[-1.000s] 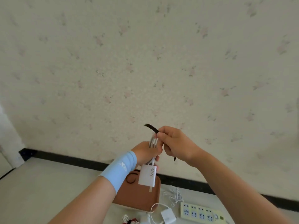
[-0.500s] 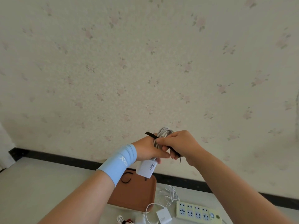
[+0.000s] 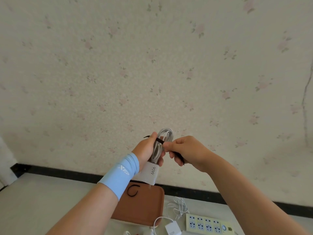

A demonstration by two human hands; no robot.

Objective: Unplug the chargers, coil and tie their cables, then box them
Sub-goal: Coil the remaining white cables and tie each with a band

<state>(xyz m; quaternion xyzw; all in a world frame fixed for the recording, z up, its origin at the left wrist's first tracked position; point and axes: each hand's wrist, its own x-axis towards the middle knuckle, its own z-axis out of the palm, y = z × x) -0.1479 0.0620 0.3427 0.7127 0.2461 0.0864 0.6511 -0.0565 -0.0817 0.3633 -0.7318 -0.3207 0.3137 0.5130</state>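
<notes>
Left grip (image 3: pixel 147 150) clenches the coiled cable (image 3: pixel 166 135) upright, bunching its loops; right grip (image 3: pixel 188 150), at three o'clock, pinches the black tie (image 3: pixel 160 141) to cinch them.

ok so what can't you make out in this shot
- Head view: how the thin black strap runs behind the coiled white cable; the left hand and right hand hide it.
- Head view: white square charger block on the table, cut by the bottom edge.
- Head view: pale yellow power strip, far end behind the right forearm.
</notes>
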